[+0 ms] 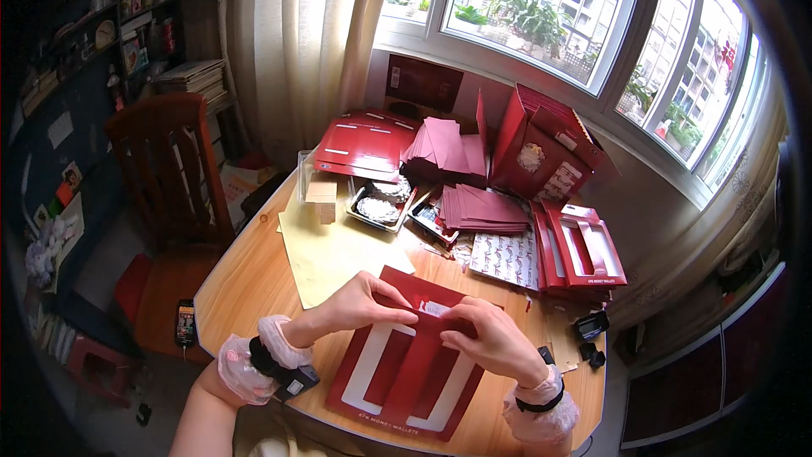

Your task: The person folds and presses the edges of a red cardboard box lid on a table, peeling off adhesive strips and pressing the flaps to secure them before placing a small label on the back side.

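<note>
A flat red cardboard package (359, 364) with pale window cut-outs on either side of a red centre band lies on the table in front of me. Near its upper end, a small white tag (435, 308) shows between my hands. From the left, my left hand (359, 303) reaches in with thumb and fingers pinched together at the package's upper part. My right hand (491, 334) comes from the other side, fingers bent and closed at the band just below the tag. What lies between the fingertips is partly hidden.
Yellow paper (317, 245) and a small cardboard block (321, 198) lie left of trays of round silvery pieces (378, 210). Dark red envelopes (482, 210) are stacked behind. A large red box (541, 148) stands by the window; more red packages (589, 245) lie right. A wooden chair (169, 161) stands left.
</note>
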`<state>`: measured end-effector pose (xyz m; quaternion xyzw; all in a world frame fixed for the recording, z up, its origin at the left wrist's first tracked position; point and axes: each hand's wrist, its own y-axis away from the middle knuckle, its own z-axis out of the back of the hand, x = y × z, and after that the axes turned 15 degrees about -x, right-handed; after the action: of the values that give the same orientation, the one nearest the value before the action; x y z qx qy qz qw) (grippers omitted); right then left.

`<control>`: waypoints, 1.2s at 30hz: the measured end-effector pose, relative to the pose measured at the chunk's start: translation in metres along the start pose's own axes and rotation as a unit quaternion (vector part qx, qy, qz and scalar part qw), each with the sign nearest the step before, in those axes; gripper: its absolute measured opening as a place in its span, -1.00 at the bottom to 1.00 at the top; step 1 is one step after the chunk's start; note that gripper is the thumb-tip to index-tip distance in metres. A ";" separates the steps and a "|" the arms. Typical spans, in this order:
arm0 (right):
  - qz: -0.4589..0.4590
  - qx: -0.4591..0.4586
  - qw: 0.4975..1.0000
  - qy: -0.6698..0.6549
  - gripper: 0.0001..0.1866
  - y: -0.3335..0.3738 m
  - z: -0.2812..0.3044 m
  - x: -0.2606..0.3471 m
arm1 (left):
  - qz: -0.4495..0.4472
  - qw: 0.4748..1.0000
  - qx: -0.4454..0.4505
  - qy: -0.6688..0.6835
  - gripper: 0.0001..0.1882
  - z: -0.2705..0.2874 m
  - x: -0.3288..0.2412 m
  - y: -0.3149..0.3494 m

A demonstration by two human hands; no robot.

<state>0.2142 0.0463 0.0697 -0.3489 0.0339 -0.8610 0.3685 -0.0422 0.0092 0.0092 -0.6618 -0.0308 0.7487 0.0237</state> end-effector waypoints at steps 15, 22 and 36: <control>0.000 -0.037 0.999 0.007 -0.81 0.001 -0.017 0.005 | -0.022 0.999 0.025 0.019 -0.84 -0.015 0.005 0.005; -0.013 -0.017 0.999 0.034 -0.84 0.004 0.011 -0.003 | -0.011 1.000 0.005 0.010 -0.83 0.001 -0.004 0.001; 0.012 -0.024 0.994 0.107 -0.89 0.012 0.038 -0.015 | -0.007 1.000 -0.007 -0.003 -0.81 0.023 -0.012 -0.001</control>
<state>0.2527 0.0545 0.0858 -0.2632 0.0978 -0.8878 0.3646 -0.0637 0.0093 0.0240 -0.6591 -0.0406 0.7505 0.0242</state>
